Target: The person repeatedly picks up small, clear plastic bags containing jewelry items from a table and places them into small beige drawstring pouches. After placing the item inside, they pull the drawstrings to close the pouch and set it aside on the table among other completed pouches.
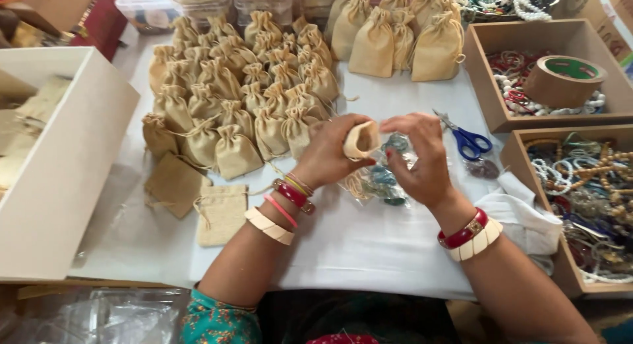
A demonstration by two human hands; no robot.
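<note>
Holding open small jute pouch (pixel 361 140) between hands: left hand (pixel 330 153) grips it, right hand (pixel 419 159) pinches rim.

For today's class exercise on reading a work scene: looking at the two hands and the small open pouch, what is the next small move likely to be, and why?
Probably the right hand slips the bead item at its fingertips into the small jute pouch. The left hand holds that pouch with its mouth open toward the right hand, and tied pouches stand massed behind.
</note>
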